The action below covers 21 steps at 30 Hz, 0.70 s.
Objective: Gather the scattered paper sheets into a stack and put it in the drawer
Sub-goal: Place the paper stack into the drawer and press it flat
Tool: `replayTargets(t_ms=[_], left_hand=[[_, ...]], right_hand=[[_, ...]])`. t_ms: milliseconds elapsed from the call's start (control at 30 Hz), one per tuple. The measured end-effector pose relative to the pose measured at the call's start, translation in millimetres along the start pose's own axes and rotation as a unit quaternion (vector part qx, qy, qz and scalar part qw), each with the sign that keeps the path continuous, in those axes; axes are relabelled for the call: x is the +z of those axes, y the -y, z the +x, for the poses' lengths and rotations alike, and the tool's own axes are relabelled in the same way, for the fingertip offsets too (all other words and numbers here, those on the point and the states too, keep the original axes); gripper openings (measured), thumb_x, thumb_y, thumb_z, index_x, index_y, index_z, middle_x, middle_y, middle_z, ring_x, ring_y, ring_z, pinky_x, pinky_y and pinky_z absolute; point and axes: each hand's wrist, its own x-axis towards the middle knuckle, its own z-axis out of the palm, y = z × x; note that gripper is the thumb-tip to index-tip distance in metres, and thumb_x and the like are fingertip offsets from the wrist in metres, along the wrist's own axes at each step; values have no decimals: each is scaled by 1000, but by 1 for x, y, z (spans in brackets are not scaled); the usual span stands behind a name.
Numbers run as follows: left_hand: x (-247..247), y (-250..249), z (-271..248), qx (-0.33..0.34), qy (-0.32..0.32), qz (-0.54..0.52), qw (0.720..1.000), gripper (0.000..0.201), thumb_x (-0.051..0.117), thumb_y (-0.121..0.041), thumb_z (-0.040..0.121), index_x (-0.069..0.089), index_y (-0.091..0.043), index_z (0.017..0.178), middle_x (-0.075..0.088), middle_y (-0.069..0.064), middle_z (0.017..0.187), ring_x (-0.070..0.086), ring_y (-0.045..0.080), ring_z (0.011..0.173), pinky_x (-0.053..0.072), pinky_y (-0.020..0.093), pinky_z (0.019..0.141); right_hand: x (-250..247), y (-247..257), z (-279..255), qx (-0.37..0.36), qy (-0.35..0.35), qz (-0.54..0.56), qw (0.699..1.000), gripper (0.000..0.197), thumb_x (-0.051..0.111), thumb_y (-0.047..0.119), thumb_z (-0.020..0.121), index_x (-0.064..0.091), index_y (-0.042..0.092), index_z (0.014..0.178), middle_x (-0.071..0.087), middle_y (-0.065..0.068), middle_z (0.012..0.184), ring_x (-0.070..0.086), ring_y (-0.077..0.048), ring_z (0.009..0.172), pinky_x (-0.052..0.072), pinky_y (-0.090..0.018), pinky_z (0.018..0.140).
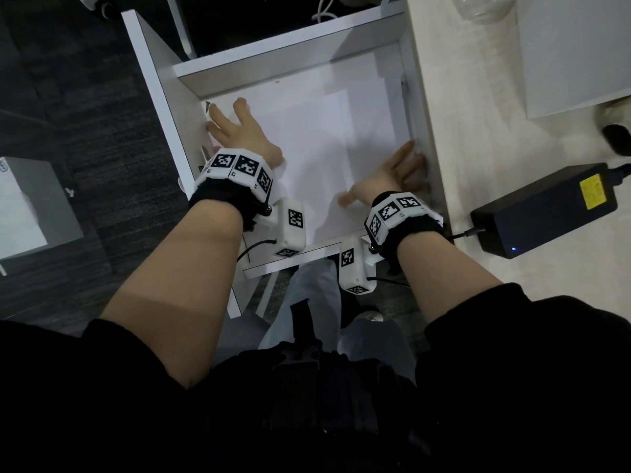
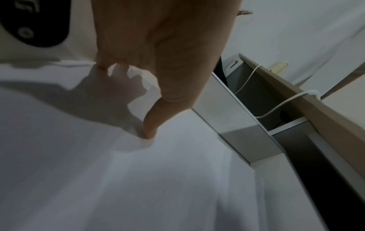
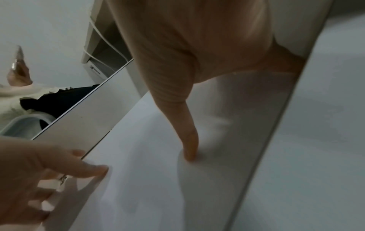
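left hand: fingers spread flat, pressing the left side of the paper stack
paper stack: already lying inside the open drawer
right hand: fingers straight, against the sheets' right edge
progress: nearly done; squaring up and shutting the drawer seem left

The paper sheets lie in the open drawer. The left hand rests on their left edge, the right hand on their right. Right of the drawer, a power adapter sits on the table.
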Motion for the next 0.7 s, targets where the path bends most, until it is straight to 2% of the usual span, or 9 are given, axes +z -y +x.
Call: replayTargets(t_ms=[67, 233, 367, 500, 567, 633, 700], left_hand=[[-1, -5, 0, -3, -5, -21, 1000, 87, 71, -13, 79, 16, -23, 146, -10, 14, 156, 1, 34, 144, 12, 50, 114], [4, -3, 6, -4, -9, -44, 999, 87, 73, -11, 75, 22, -22, 144, -7, 13, 156, 2, 34, 143, 19, 51, 116], [4, -2, 5, 3, -27, -38, 999, 80, 73, -14, 72, 30, -18, 139, -1, 15, 155, 5, 35, 142, 21, 47, 114], [-4, 5, -5, 19, -21, -27, 999, 79, 66, -16, 76, 27, -18, 145, -7, 16, 157, -5, 33, 146, 12, 45, 117], [-12, 7, -12, 44, -11, -34, 998, 78, 64, -16, 81, 25, -17, 148, -6, 16, 158, -6, 31, 147, 8, 44, 118], [-23, 8, -21, 88, -6, -79, 993, 69, 63, -15, 85, 31, -14, 146, 9, 15, 158, 10, 28, 146, 17, 37, 117], [-35, 11, -33, 142, -25, -150, 978, 54, 60, -13, 87, 44, -13, 139, 36, 9, 149, 34, 22, 137, 30, 30, 111]], right_hand=[[-1, 0, 0, -1, 2, -3, 1000, 143, 87, 24, 63, -32, 18, 144, -30, -7, 154, -16, -43, 142, 0, -68, 107], [2, -3, 1, -6, 11, -12, 1000, 147, 88, 28, 62, -35, 22, 142, -32, -8, 153, -19, -40, 142, -2, -71, 105], [2, -5, -3, -15, 10, -11, 1000, 148, 89, 27, 61, -35, 23, 142, -32, -9, 153, -20, -41, 141, -1, -70, 107], [3, -7, -12, -25, 10, 18, 999, 147, 88, 25, 62, -36, 23, 141, -38, -7, 150, -24, -40, 140, 1, -66, 111], [0, -8, -21, -31, 18, 39, 999, 141, 85, 24, 67, -34, 23, 142, -40, -8, 149, -26, -40, 139, 0, -61, 113], [-5, -7, -32, -40, 26, 52, 997, 132, 81, 25, 73, -30, 22, 145, -38, -9, 150, -27, -39, 139, 0, -55, 113], [-8, -7, -41, -56, 25, 52, 997, 122, 78, 26, 76, -20, 19, 149, -31, -10, 153, -21, -37, 142, 6, -52, 115]])
